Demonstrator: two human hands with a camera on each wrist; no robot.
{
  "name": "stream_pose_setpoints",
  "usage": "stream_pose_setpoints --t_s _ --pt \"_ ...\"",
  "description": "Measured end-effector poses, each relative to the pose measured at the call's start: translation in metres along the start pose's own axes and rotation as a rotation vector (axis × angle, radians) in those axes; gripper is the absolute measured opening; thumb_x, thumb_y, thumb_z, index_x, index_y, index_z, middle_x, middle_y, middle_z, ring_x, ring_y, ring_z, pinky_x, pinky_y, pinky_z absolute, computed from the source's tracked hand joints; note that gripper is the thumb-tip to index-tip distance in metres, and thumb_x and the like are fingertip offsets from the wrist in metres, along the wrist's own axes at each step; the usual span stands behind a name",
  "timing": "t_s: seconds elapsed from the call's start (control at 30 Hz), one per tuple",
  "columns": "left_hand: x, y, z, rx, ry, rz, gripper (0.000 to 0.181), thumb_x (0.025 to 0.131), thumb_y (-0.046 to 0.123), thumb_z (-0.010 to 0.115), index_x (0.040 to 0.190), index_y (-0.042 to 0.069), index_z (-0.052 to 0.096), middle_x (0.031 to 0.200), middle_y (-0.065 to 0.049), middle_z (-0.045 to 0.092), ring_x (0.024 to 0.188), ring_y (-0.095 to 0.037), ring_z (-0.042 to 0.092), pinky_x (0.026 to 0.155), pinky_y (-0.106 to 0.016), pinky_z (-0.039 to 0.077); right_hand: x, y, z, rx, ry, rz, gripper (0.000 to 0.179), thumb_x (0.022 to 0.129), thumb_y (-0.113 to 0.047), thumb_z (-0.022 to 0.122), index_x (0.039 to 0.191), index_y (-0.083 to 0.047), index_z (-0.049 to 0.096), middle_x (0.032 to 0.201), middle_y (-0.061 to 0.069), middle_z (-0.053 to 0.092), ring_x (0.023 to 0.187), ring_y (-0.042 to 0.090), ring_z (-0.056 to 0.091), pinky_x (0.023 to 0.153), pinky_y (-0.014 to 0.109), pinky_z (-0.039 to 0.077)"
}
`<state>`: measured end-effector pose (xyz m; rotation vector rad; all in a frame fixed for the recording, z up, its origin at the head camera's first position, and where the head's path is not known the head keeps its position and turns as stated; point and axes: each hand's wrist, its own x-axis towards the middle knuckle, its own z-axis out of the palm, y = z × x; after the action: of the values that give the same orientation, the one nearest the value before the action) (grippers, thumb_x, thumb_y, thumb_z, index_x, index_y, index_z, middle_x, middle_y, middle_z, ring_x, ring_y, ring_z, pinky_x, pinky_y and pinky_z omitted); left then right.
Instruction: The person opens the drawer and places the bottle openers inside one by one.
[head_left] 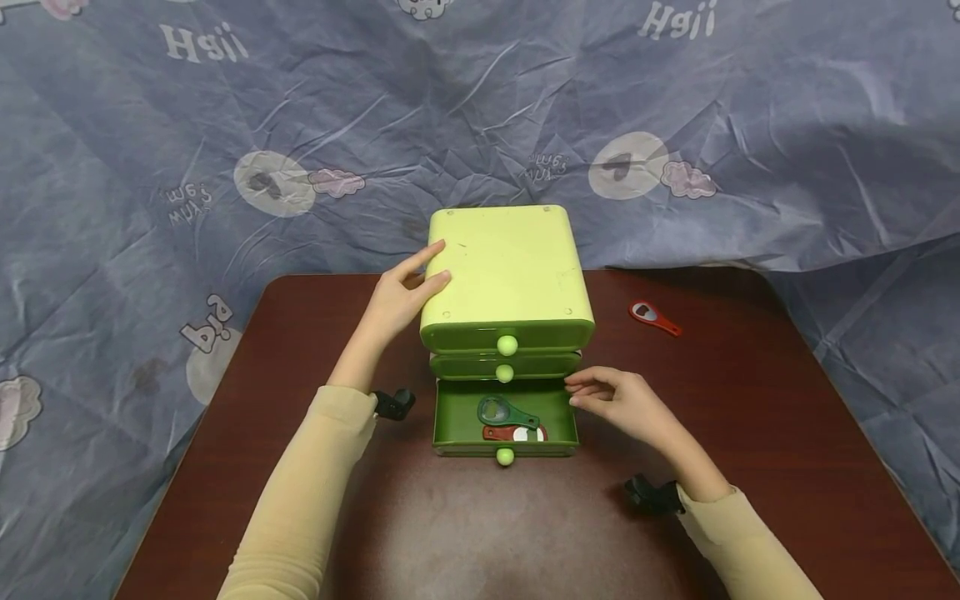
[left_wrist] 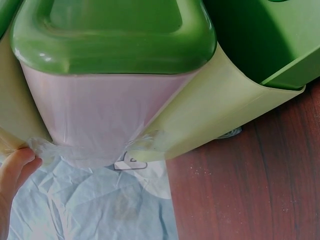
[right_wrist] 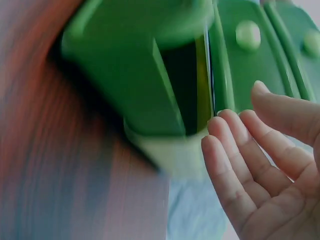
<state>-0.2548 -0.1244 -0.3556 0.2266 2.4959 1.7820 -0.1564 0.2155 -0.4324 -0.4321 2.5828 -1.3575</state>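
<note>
A small three-drawer cabinet (head_left: 510, 258) with a pale yellow-green shell and green drawer fronts stands on the table. Its bottom drawer (head_left: 457, 412) is pulled out; the upper two are closed. Inside the drawer lie a green bottle opener (head_left: 517, 414) and a red one (head_left: 495, 433), partly overlapped by the green. My left hand (head_left: 400, 293) rests against the cabinet's left top edge, thumb and a finger spread over it. Beside the open drawer's right rear corner is my right hand (head_left: 618, 400), holding nothing. Its fingers (right_wrist: 235, 160) are loosely bent, close to the cabinet's side.
Another red bottle opener (head_left: 655, 318) lies on the dark red-brown table (head_left: 720, 400), right of the cabinet. A printed grey-blue cloth (head_left: 337, 108) hangs behind the table. The left wrist view shows the cabinet's middle section pinkish at the side (left_wrist: 100, 110).
</note>
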Motion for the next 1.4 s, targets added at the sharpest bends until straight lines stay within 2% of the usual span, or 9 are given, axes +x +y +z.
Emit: stream_pose_setpoints --t_s 0.27,0.43,0.57,0.63,0.73,0.87,1.0,1.27,1.4 --pt "-0.002 0.0 -0.001 0.01 0.006 0.003 0.054 0.09 0.048 0.068 0.141 0.045 0.051 0.156 0.006 0.039 0.133 -0.022 0.052 0.1 -0.045 0.05 0.004 0.038 -0.048 -0.073 0.161 0.107 0.038 0.093 -0.026 0.07 0.123 -0.003 0.067 0.116 0.017 0.071 0.087 -0.008 0.064 0.075 0.016 0.053" --pt "-0.002 -0.001 0.0 0.008 0.004 0.004 0.053 0.09 0.048 0.068 0.14 0.046 0.051 0.156 0.006 0.039 0.133 -0.021 0.052 0.1 -0.045 0.05 0.014 0.066 -0.065 -0.133 0.329 0.138 0.038 0.094 -0.03 0.069 0.124 -0.006 0.067 0.126 0.018 0.064 0.083 -0.025 0.051 0.07 0.009 0.047" --pt "-0.002 -0.002 0.0 0.003 -0.001 0.004 0.053 0.091 0.047 0.068 0.14 0.046 0.051 0.156 0.007 0.038 0.134 -0.02 0.052 0.099 -0.045 0.051 0.023 0.085 -0.074 -0.154 0.415 0.152 0.037 0.094 -0.025 0.07 0.124 -0.005 0.067 0.131 0.019 0.061 0.081 -0.029 0.045 0.068 0.004 0.042" --pt "-0.001 -0.002 0.0 -0.004 -0.002 0.006 0.053 0.091 0.046 0.068 0.14 0.045 0.051 0.156 0.006 0.039 0.133 -0.02 0.052 0.099 -0.045 0.051 0.028 0.092 -0.078 -0.158 0.437 0.168 0.037 0.094 -0.024 0.069 0.125 -0.004 0.066 0.13 0.021 0.061 0.083 -0.026 0.048 0.067 0.003 0.042" --pt "-0.002 -0.002 0.0 -0.01 -0.002 0.004 0.052 0.091 0.046 0.068 0.14 0.045 0.051 0.156 0.006 0.039 0.132 -0.02 0.053 0.098 -0.044 0.052 0.036 0.101 -0.083 -0.177 0.467 0.193 0.039 0.094 -0.025 0.069 0.126 -0.002 0.065 0.128 0.022 0.063 0.092 -0.002 0.065 0.07 0.009 0.045" --pt "-0.001 -0.001 0.0 -0.007 0.001 0.0 0.052 0.09 0.046 0.069 0.14 0.045 0.052 0.155 0.005 0.041 0.129 -0.02 0.056 0.096 -0.043 0.052 0.045 0.109 -0.088 -0.237 0.476 0.218 0.044 0.094 -0.028 0.068 0.128 -0.001 0.063 0.129 0.025 0.061 0.111 0.038 0.061 0.082 0.037 0.051" --pt "-0.001 -0.001 0.0 -0.003 0.009 0.001 0.053 0.09 0.045 0.069 0.14 0.045 0.052 0.154 0.005 0.043 0.128 -0.02 0.057 0.096 -0.043 0.052 0.054 0.114 -0.092 -0.273 0.454 0.234 0.049 0.094 -0.03 0.068 0.131 0.001 0.06 0.13 0.029 0.057 0.113 0.044 0.055 0.09 0.056 0.046" --pt "-0.002 0.0 0.0 0.005 0.014 0.009 0.052 0.09 0.045 0.069 0.14 0.045 0.052 0.155 0.009 0.04 0.132 -0.021 0.053 0.101 -0.043 0.05 0.059 0.12 -0.093 -0.258 0.469 0.296 0.049 0.094 -0.027 0.068 0.129 0.005 0.059 0.129 0.029 0.059 0.118 0.043 0.054 0.096 0.055 0.043" --pt "-0.001 -0.001 0.0 -0.002 0.016 0.007 0.052 0.091 0.044 0.069 0.14 0.044 0.052 0.155 0.008 0.04 0.132 -0.021 0.054 0.1 -0.043 0.051 0.064 0.124 -0.093 -0.277 0.498 0.288 0.045 0.092 -0.023 0.07 0.126 0.006 0.061 0.124 0.029 0.061 0.119 0.043 0.053 0.098 0.054 0.041"
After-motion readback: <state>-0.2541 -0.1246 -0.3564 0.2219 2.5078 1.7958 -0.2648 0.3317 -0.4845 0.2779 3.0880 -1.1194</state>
